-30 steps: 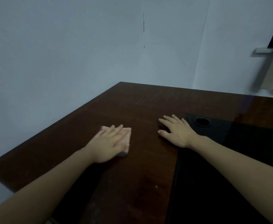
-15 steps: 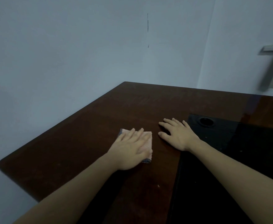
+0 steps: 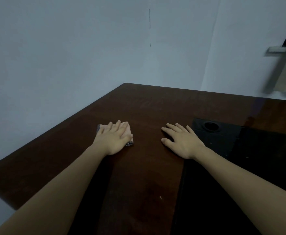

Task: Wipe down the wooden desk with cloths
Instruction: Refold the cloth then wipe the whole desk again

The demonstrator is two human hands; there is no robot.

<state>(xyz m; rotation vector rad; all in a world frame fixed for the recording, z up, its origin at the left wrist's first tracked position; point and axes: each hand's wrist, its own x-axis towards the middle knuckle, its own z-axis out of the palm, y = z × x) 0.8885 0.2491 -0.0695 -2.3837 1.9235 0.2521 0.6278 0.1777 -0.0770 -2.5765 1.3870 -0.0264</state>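
Your left hand [image 3: 113, 139] lies flat, fingers straight and slightly spread, pressing a folded pink cloth [image 3: 128, 129] onto the wooden desk [image 3: 149, 109]; nothing is pinched or curled round it. Cloth has a dark patterned underside showing at its left edge and at its near right corner. It sits on the left half of the desktop, toward the left edge, well short of the far corner that meets the wall [image 3: 71, 48].

Your right hand [image 3: 181, 141] is also flat and relaxed, palm down on bare wood, fingers spread, holding nothing. It's well apart from the cloth, with its wrist side touching the left edge of the black inset panel [image 3: 257, 150].

That panel covers the right part of the desk and has a round cable hole [image 3: 211, 126] near its far left corner, just beyond your right fingers.

Both forearms run in from the near edge. A small pale speck [image 3: 160, 197] lies on the wood between them.

A blurred metal handle [image 3: 274, 49] shows at the upper right.
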